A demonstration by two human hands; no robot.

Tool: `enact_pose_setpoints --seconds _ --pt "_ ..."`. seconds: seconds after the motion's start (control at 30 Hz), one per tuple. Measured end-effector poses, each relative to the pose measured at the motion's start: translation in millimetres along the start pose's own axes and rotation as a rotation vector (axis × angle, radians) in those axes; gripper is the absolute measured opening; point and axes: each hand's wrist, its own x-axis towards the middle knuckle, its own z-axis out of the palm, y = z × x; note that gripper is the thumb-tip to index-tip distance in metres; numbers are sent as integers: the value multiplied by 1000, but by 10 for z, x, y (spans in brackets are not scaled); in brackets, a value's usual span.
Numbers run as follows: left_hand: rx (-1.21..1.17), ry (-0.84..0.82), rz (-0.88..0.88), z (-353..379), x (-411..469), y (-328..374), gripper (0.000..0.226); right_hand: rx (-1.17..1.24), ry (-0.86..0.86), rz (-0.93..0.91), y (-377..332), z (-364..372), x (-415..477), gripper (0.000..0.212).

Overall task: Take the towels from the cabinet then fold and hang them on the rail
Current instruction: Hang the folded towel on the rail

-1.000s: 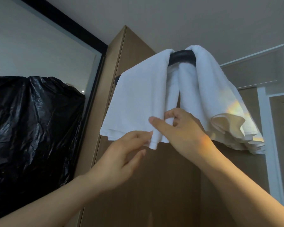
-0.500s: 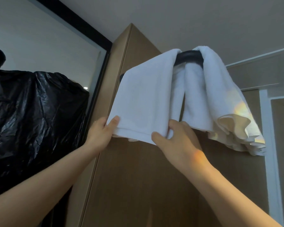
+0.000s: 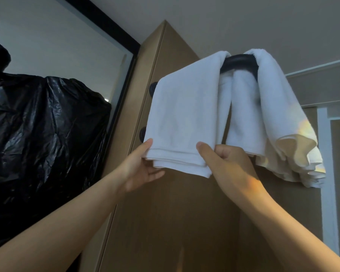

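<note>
Head view puts our hands at the lower hem of the nearer towel [image 3: 186, 122]: our left hand [image 3: 143, 169] has its thumb on the front of the left corner with the other fingers spread loosely beneath the edge, and our right hand [image 3: 228, 165] is closed in a pinch on the right corner, thumb in front and curled fingers behind. A second ago both hands were bunched together at the middle of that hem, fussing with a dangling fold; half a second ago they had already parted towards the corners, and now they sit squarely on them, the hem drawn flat and level between them. We read that as the folding being over for this towel and only the last straightening being left. It hangs doubled over the dark rail [image 3: 238, 62], which is fixed high on the brown cabinet [image 3: 165, 213], and its layered bottom edge shows several plies. Just to the right on the same rail, with a short bare stretch between them, the second towel [image 3: 279, 107] is draped more loosely, its lower edge rippled and uneven, so that one probably wants tidying next. Off to the left a crumpled black plastic sheet [image 3: 47, 134] covers something bulky below a pale wall.
</note>
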Motion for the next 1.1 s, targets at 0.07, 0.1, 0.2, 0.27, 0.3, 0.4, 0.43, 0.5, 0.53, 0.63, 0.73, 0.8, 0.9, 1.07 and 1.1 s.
enact_pose_setpoints --seconds 0.07,0.1,0.2,0.27,0.3,0.4,0.43,0.5,0.53,0.63,0.73,0.8,0.9,1.07,1.1 --pt "-68 -32 -27 -7 10 -15 57 -30 -9 -4 15 -18 16 56" --pt "-95 -44 -34 -19 16 -22 59 -40 -16 -12 14 -25 28 56" --pt "-162 -99 -37 -25 34 -34 60 -43 -37 -36 25 -21 76 56" --pt "-193 -115 -10 -16 50 -69 60 -37 -50 -38 49 -12 90 54" --pt "-195 -112 7 -9 61 -90 61 -41 -53 -42 69 -12 92 53" --pt "-165 -113 28 38 90 -83 57 -76 -44 -84 128 -22 96 51" --pt "-145 -116 32 55 94 -63 55 -86 -39 -98 139 -29 99 51" --pt "-111 -117 46 62 107 -22 51 -82 -33 -108 144 -34 102 53" --pt "-99 -115 53 53 115 -18 51 -70 -33 -108 147 -32 101 55" --pt "-83 -140 58 13 129 -60 53 -47 -44 -85 146 -35 96 59" --pt "-95 -181 34 -5 132 -64 57 -22 -75 -49 133 -37 93 56" --pt "-89 -182 37 7 139 -52 58 -24 -86 -25 111 -36 94 56" --pt "-14 -125 81 53 165 -131 57 -59 -58 -15 90 -1 98 62" --pt "-1 -55 120 108 166 -220 57 -64 -33 6 96 55 94 55" --pt "3 -49 123 109 149 -218 57 -59 -48 21 86 53 97 54"
